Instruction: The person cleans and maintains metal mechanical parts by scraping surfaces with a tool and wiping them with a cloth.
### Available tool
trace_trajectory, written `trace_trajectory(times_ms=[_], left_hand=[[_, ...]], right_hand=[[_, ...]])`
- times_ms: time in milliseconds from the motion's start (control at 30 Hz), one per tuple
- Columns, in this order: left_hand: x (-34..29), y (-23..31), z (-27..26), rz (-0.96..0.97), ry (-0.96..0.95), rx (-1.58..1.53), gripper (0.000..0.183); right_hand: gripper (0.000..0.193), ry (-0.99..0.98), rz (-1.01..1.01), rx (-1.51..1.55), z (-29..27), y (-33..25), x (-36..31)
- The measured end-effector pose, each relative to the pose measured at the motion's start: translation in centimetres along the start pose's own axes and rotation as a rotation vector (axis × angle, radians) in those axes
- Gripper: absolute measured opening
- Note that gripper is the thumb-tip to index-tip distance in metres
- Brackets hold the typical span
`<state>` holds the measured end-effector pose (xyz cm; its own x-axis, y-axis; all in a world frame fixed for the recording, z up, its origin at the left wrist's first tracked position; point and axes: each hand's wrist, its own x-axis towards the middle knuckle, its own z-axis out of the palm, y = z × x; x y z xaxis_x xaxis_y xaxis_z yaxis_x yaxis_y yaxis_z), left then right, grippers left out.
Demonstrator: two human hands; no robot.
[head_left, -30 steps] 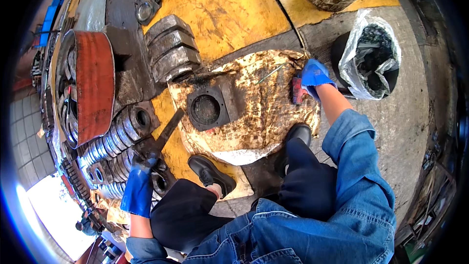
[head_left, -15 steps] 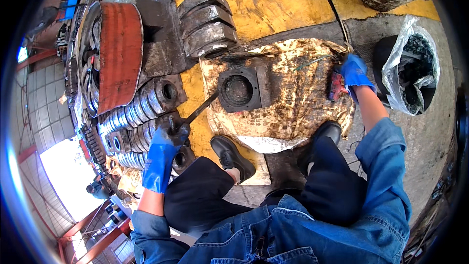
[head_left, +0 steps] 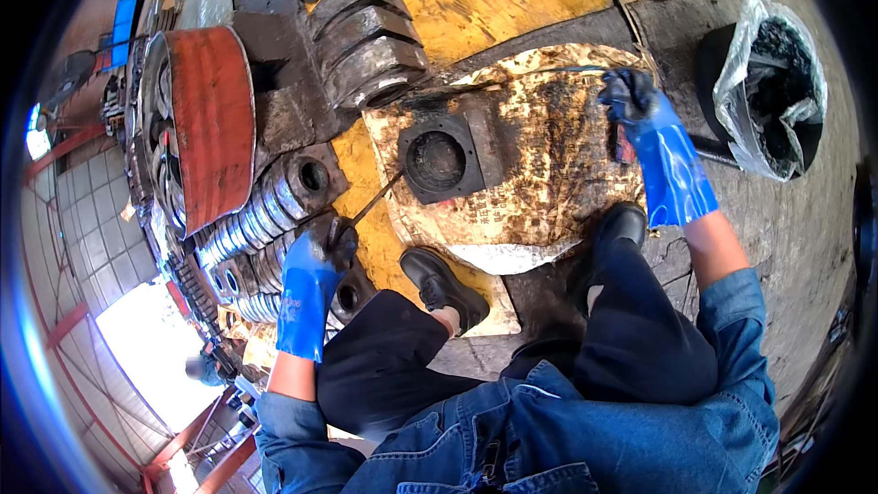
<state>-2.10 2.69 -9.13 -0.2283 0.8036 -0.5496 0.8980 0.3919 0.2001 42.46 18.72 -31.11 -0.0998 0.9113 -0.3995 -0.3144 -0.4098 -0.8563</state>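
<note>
My left hand (head_left: 315, 270), in a blue glove with a blackened palm, is closed around a thin dark metal rod (head_left: 377, 197). The rod's far end reaches the left side of a square, greasy metal block (head_left: 437, 163) with a round recess. That block rests on a stained, flattened sack (head_left: 558, 174). Over the sack's far right part, my right hand (head_left: 643, 114), gloved in blue, has its fingers drawn together at one end of a thin dark strand (head_left: 562, 69). Just below this hand lies a small red object (head_left: 624, 146), partly covered by the glove.
A bin with a clear plastic liner (head_left: 809, 114) and dark waste stands at right. Ribbed metal parts (head_left: 265, 210) crowd the left beside a large red curved piece (head_left: 210, 119). Metal blocks (head_left: 370, 41) lie beyond the sack. My shoes (head_left: 444, 293) are at its near edge.
My right hand has come away from the red object, turned, and shifted up and slightly left. The thin strand now lies farther up. My left hand still grips the rod near the block.
</note>
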Motion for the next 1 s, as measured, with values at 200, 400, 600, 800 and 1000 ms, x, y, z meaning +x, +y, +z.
trace_trajectory(times_ms=[200,400,600,800,1000], left_hand=[[-0.1,3.2,-0.7,0.032,-0.001,0.206,0.02],[0.1,4.1,0.0,0.059,-0.035,0.297,0.03],[-0.1,0.5,1.6,0.144,0.081,0.114,0.026],[0.5,3.7,0.6,0.131,0.008,0.194,0.022],[1.1,4.6,0.4,0.099,-0.058,0.285,0.018]], right_hand=[[0.021,-0.048,0.259,-0.36,3.3,2.9,-3.6],[0.021,-0.042,0.298,-0.481,3.7,5.7,-3.9],[0.018,-0.168,0.469,-0.582,5.7,2.3,-4.6],[0.016,-0.157,0.913,0.058,4.5,10.6,0.5],[0.022,-0.336,0.807,0.12,10.6,9.4,-1.4]])
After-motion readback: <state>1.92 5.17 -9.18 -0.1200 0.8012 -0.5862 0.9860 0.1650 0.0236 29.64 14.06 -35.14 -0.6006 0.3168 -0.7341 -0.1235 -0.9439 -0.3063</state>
